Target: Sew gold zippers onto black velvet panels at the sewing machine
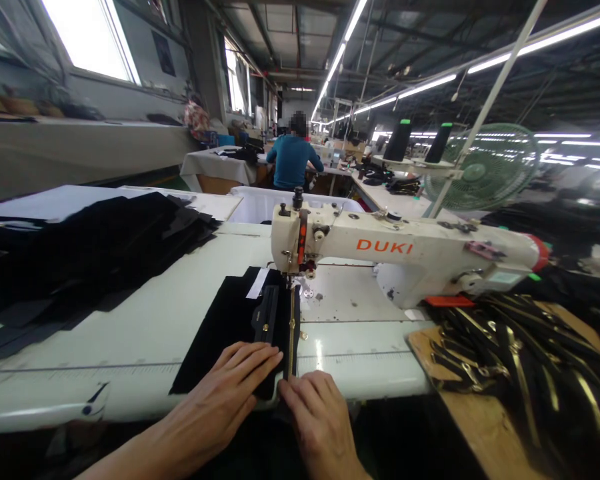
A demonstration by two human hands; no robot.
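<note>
The left hand (240, 383) presses flat on the black fabric panel (220, 327), which lies on the pale surface (145, 320) under the sewing machine's (380, 243) needle end. The right hand's (315, 413) grip is closed on the lower end of the zipper strip (293, 327), along the panel's right edge.

I get my one view from a head-worn camera, set above and close to the near edge of the worktop (145, 317). It looks forward and down at the sewing machine (400, 237), reaching past it to the windows (93, 33) at far left and the ceiling lights (427, 87) above.
</note>
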